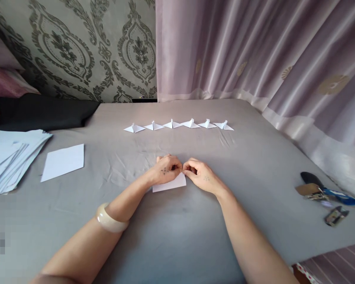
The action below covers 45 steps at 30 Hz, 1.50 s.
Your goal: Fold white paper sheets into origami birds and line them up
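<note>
A small white sheet of paper lies on the grey cloth surface in front of me, partly covered by my hands. My left hand rests over its upper part, with thumb and fingers pinched at the paper's upper right. Close beside it, my right hand pinches the right edge of the same paper between thumb and forefinger. The fingertips of both hands nearly meet. Beyond them, several folded white paper figures stand in a row, each with a raised point in the middle.
To the left lie a single white sheet and a stack of papers, with a black cloth behind. Keys, a blue-handled item and a nail clipper lie at the right. Purple curtains border the far right side.
</note>
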{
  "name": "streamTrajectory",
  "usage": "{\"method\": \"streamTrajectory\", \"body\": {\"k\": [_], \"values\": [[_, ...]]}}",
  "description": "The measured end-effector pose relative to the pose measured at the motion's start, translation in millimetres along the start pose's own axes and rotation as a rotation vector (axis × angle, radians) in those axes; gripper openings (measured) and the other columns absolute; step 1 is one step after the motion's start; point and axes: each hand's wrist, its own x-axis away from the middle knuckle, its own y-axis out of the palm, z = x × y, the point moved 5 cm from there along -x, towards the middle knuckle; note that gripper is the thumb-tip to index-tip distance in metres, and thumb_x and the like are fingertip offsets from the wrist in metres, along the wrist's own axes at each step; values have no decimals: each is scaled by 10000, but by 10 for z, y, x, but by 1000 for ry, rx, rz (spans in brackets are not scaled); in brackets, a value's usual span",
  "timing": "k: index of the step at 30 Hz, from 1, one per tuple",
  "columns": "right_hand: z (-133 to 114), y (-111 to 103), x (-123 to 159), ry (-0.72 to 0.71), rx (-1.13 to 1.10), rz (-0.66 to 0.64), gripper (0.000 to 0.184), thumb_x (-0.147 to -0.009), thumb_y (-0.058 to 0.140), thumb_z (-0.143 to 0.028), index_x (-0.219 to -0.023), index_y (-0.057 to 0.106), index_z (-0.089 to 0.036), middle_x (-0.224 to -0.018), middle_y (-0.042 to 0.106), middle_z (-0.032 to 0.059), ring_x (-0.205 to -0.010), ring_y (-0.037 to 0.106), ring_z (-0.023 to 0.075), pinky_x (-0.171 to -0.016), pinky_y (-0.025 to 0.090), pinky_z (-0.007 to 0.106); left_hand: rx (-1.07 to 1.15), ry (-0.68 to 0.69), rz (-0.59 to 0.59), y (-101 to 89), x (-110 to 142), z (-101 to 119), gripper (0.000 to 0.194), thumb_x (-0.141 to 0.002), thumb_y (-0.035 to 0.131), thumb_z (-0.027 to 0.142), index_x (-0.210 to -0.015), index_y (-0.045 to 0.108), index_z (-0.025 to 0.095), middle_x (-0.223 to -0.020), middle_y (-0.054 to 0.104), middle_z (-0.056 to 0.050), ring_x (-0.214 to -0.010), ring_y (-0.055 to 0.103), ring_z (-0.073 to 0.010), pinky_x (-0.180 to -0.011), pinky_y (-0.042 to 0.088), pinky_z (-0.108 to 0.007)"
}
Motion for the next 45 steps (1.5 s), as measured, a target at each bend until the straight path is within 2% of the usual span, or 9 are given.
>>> {"method": "streamTrajectory", "body": {"k": [4, 7, 9, 13, 18, 21, 30, 35, 45], "values": [[9, 11, 3, 0, -6, -27, 91, -859, 522, -232, -801, 591, -239, -814, 525, -40, -648, 453, 95, -611, 351, 237, -95, 7, 44, 42, -1, -19, 172, -850, 477, 185, -753, 620, 188, -831, 651, -17, -902, 540, -214, -840, 343, -398], [4, 7, 8, -3, 13, -18, 105, -865, 515, -227, -808, 601, -240, -833, 542, -34, -648, 460, 95, -613, 354, 237, -208, 38, 166, 60, 24, -42, 89, -855, 531, 227, -877, 607, 186, -919, 630, -46, -917, 527, -231, -809, 365, -391], [3, 5, 11, -5, 26, -8, 113, -868, 514, -232, -809, 610, -238, -849, 544, -26, -652, 467, 97, -620, 361, 238, -256, 82, 214, 81, 69, -43, 104, -883, 519, 239, -903, 602, 179, -923, 611, -57, -888, 533, -222, -791, 389, -375], [10, 8, 14, -9, 38, 10, 111, -870, 530, -265, -800, 608, -228, -865, 539, -15, -670, 489, 99, -636, 381, 241, -207, 249, 174, 147, 232, 0, 257, -969, 380, 213, -960, 632, 169, -921, 600, -69, -859, 543, -186, -773, 450, -313], [5, 24, 20, -1, 77, 12, 153, -890, 506, -295, -802, 614, -231, -864, 540, -14, -654, 500, 98, -623, 383, 247, -212, 347, 216, 171, 434, 11, 272, -973, 395, 220, -1113, 624, 178, -1104, 591, -91, -974, 508, -207, -849, 481, -340], [11, 34, 20, 11, 85, 15, 166, -887, 508, -305, -781, 612, -230, -849, 537, -15, -641, 495, 100, -611, 378, 251, -214, 362, 242, 175, 467, 11, 281, -970, 403, 218, -1149, 618, 187, -1131, 587, -91, -988, 499, -213, -862, 491, -361], [64, 52, 40, 34, -7, -47, 155, -849, 542, -298, -757, 639, -220, -846, 541, -10, -661, 501, 107, -624, 387, 257, -305, 366, 215, 177, 461, 58, 288, -968, 392, 198, -1157, 608, 176, -1107, 592, -94, -968, 509, -220, -849, 495, -365], [28, 26, 78, 71, -29, -91, 166, -837, 556, -304, -728, 646, -216, -825, 542, -21, -650, 491, 98, -617, 371, 255, -262, 352, 214, 169, 479, 43, 285, -957, 440, 271, -1183, 587, 179, -1123, 574, -100, -1003, 503, -235, -856, 491, -373], [-50, 12, 121, 77, -13, -164, 182, -828, 566, -316, -715, 652, -201, -803, 531, -21, -607, 433, 90, -587, 343, 258, -263, 343, 211, 163, 478, 56, 291, -963, 417, 272, -1183, 583, 179, -1099, 572, -99, -977, 503, -234, -853, 482, -386]]}}
